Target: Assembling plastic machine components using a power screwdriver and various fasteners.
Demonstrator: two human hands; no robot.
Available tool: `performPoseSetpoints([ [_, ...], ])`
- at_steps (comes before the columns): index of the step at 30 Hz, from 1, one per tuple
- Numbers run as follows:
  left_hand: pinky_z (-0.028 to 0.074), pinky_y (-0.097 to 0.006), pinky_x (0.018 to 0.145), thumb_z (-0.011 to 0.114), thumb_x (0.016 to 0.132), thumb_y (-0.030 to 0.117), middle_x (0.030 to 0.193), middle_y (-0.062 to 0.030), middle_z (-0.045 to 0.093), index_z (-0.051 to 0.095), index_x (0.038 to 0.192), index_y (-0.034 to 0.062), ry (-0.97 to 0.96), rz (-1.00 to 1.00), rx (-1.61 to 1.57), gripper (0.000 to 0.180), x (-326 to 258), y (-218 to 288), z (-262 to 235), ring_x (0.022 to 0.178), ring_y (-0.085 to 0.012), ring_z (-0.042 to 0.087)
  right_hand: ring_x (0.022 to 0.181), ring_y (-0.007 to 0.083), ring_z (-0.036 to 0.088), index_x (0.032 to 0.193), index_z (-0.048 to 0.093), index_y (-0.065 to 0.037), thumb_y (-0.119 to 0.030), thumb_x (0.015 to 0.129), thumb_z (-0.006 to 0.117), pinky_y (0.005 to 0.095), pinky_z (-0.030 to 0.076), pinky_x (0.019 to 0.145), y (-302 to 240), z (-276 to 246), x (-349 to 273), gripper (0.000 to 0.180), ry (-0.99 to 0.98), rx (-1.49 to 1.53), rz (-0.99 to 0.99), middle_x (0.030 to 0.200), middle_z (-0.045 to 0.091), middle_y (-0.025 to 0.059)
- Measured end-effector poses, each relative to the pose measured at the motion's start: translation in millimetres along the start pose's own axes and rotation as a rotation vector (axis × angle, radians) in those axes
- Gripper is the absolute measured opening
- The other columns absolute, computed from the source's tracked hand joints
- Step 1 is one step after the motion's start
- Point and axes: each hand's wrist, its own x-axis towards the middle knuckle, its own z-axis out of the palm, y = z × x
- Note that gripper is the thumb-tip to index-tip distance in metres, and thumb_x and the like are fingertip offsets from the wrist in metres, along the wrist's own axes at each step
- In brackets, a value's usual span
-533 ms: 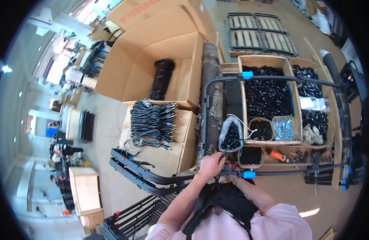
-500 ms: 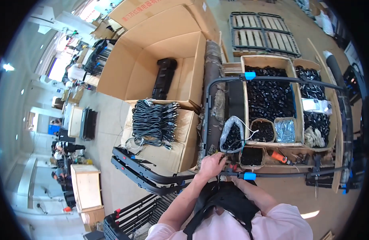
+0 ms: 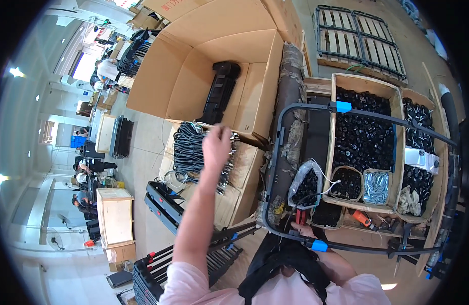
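My left hand (image 3: pixel 216 147) is raised over a pile of bundled black cables (image 3: pixel 187 147) on a cardboard box (image 3: pixel 239 190). Its fingers look bent but are smeared by motion, so I cannot tell whether they hold a cable. Close to my body, my right hand (image 3: pixel 306 231) is partly hidden behind a black tubular frame (image 3: pixel 276 168) with blue clips (image 3: pixel 320 246). Its fingers are closed at a red tool (image 3: pixel 300 217) whose kind I cannot make out. A thin cable with a white end (image 3: pixel 332 185) lies across a plastic bag of black parts (image 3: pixel 306 188).
An open carton (image 3: pixel 158 86) holding a black moulded part (image 3: pixel 222 91) stands behind the cables. Right of it, a wooden tray (image 3: pixel 365 77) contains black fittings and a box of metal pins (image 3: pixel 376 187). An orange tool (image 3: pixel 362 218) lies in front. Black rails (image 3: pixel 163 206) lie at left.
My left hand has left the near side of the frame and moved up and left over the cables. My right hand now shows more beside the red tool. The whole view has shifted.
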Motion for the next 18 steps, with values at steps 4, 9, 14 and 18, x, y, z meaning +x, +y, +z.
performPoseSetpoints([
  [4,0.056,-0.043,0.088,0.066,0.095,0.034,0.101,-0.0163,0.076,0.077,0.105,0.0062,0.033,-0.057,0.426,0.032,120.1,-113.9,-54.1,0.097,-0.0335,0.073,0.081,0.0140,0.064,0.105,0.071,0.000,-0.024,0.089,0.076,0.0345,0.052,0.070,-129.9,69.4,-6.9,0.029,-0.291,0.202,0.089,0.084,0.069,0.0045],
  [9,0.052,-0.047,0.104,0.064,0.094,0.027,0.127,-0.0182,0.070,0.075,0.117,0.0052,-0.357,-0.202,0.926,0.034,240.2,-207.1,2.0,0.122,-0.0366,0.065,0.082,0.0133,0.064,0.108,0.069,-0.006,-0.021,0.094,0.067,0.0283,0.050,0.067,-170.3,30.6,-119.7,0.020,0.515,0.017,0.473,0.091,0.068,0.0044],
  [14,0.053,-0.045,0.104,0.062,0.094,0.018,0.139,-0.0174,0.065,0.074,0.123,0.0064,-0.474,-0.450,0.864,0.033,291.9,-252.9,74.2,0.132,-0.0329,0.060,0.101,0.0257,0.072,0.131,0.063,-0.004,-0.034,0.101,0.066,0.0368,0.058,0.078,-205.8,-7.1,-242.1,0.043,0.861,0.029,0.610,0.114,0.073,0.0123],
  [18,0.055,-0.045,0.100,0.061,0.096,0.020,0.139,-0.0161,0.065,0.073,0.125,0.0069,-0.550,-0.481,0.935,0.034,297.5,-292.4,107.9,0.131,-0.0319,0.061,0.090,0.0210,0.073,0.124,0.067,-0.007,-0.027,0.098,0.071,0.0291,0.056,0.066,-199.9,-15.1,-290.8,0.033,0.982,0.221,0.628,0.107,0.074,0.0070],
])
